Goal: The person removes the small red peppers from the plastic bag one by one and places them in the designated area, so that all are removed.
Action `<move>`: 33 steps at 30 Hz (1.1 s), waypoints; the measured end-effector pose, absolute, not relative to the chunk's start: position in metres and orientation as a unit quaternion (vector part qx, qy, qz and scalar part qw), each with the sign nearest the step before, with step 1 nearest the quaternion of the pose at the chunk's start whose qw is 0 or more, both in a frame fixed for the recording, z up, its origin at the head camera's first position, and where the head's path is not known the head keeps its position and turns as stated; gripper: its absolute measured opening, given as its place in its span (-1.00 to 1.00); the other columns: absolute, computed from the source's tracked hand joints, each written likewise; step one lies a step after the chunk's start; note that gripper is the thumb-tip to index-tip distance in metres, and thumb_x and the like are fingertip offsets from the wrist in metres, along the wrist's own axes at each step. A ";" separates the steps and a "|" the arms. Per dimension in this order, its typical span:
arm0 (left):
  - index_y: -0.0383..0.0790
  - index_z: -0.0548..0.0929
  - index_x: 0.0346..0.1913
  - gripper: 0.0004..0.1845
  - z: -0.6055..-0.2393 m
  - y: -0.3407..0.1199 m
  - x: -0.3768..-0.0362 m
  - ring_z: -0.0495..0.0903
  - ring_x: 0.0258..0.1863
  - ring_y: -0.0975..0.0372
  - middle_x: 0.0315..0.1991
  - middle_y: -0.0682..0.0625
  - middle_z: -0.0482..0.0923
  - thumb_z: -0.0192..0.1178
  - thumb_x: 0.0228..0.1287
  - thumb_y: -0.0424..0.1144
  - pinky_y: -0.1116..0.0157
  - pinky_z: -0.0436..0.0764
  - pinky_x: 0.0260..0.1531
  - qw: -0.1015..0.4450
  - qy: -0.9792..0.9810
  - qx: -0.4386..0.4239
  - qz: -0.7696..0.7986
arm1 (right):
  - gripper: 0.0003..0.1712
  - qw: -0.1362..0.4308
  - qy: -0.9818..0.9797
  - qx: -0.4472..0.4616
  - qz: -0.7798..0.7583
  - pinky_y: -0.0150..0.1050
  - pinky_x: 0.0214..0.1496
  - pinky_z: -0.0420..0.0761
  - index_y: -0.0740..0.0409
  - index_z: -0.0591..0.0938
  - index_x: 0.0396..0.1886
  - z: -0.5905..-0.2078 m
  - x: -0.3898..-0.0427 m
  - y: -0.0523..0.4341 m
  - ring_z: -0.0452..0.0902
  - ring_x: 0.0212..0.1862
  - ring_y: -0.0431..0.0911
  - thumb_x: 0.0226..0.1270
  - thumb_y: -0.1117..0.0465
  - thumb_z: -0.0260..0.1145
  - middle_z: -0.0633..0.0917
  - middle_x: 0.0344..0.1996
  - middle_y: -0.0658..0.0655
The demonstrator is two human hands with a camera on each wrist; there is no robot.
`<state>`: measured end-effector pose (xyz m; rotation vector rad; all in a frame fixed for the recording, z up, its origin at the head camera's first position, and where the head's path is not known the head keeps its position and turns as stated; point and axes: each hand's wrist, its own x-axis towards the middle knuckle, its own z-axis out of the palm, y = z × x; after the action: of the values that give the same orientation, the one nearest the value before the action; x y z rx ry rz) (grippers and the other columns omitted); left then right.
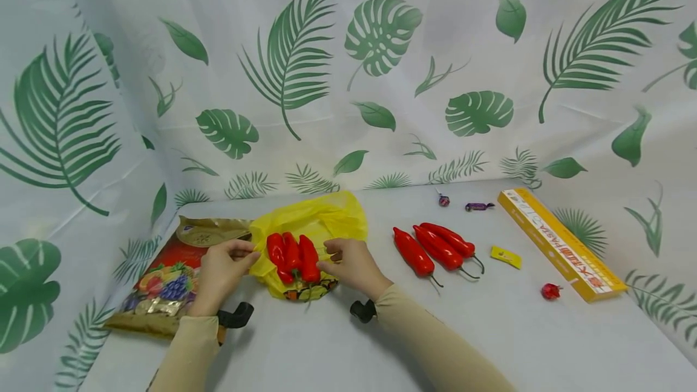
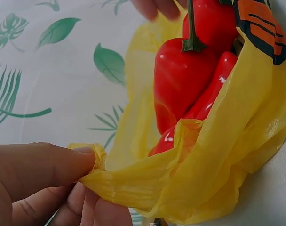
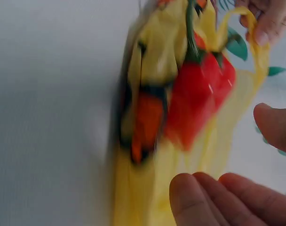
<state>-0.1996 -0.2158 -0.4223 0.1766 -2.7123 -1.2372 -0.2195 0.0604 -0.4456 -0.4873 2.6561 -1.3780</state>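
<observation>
A yellow plastic bag [image 1: 343, 213] with an orange-and-black print lies spread on the table, several red chili peppers [image 1: 292, 253] on it or in its mouth. With thumb and fingers my left hand [image 1: 222, 274] pinches the bag's edge on the left; the left wrist view shows the pinched yellow film [image 2: 133, 186] pulled taut. On the bag's other side is my right hand [image 1: 356, 266], close to the peppers. In the right wrist view its thumb stands apart from its fingers [image 3: 194, 202], nothing between them. The bagged peppers [image 3: 194, 94] look blurred there.
Three more red peppers [image 1: 414, 251] lie right of the bag. Beyond them are a lollipop [image 1: 443, 200], a purple wrapped candy [image 1: 479, 206], a yellow packet [image 1: 506, 256], a red wrapped candy [image 1: 550, 291] and a long pasta box [image 1: 561, 244]. A fruit-printed bag [image 1: 169, 277] lies left.
</observation>
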 end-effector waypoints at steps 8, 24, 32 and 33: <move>-0.31 0.78 -0.07 -0.77 -0.423 -0.214 -0.200 0.69 -0.46 0.26 -0.22 -0.21 0.79 0.40 0.34 -0.22 0.42 0.67 -0.46 0.076 -0.904 0.054 -0.417 | -0.24 0.061 0.882 -0.126 -0.450 -0.11 0.06 0.79 0.29 0.58 0.34 -0.463 -0.226 0.031 0.76 0.02 0.02 0.27 -0.03 0.55 0.79 0.06 0.22; -0.30 0.77 -0.07 -0.77 -0.423 -0.216 -0.201 0.67 -0.47 0.25 -0.20 -0.20 0.78 0.40 0.34 -0.20 0.40 0.66 -0.45 0.071 -0.906 0.065 -0.412 | -0.33 0.034 0.902 -0.098 -0.419 -0.32 -0.19 0.71 0.27 0.70 0.17 -0.460 -0.222 0.009 0.60 -0.21 -0.11 0.10 0.07 0.66 0.81 -0.07 0.14; -0.31 0.78 -0.07 -0.77 -0.424 -0.218 -0.199 0.68 -0.47 0.26 -0.19 -0.22 0.79 0.40 0.35 -0.22 0.41 0.66 -0.45 0.070 -0.903 0.065 -0.419 | -0.36 0.050 0.883 -0.089 -0.459 -0.15 0.01 0.79 0.25 0.67 0.25 -0.457 -0.225 0.022 0.66 -0.06 -0.04 0.18 0.13 0.60 0.78 0.06 0.16; -0.32 0.78 -0.07 -0.77 -0.424 -0.218 -0.199 0.68 -0.47 0.26 -0.20 -0.22 0.79 0.40 0.34 -0.23 0.41 0.66 -0.45 0.072 -0.902 0.064 -0.420 | -0.36 0.049 0.880 -0.089 -0.463 -0.15 0.00 0.79 0.25 0.67 0.25 -0.455 -0.225 0.025 0.66 -0.06 -0.04 0.19 0.13 0.59 0.78 0.06 0.17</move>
<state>-0.1989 -0.2182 -0.4241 0.1930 -2.7127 -1.2621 -0.2253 0.0248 -0.4552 -0.2714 2.6825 -1.4113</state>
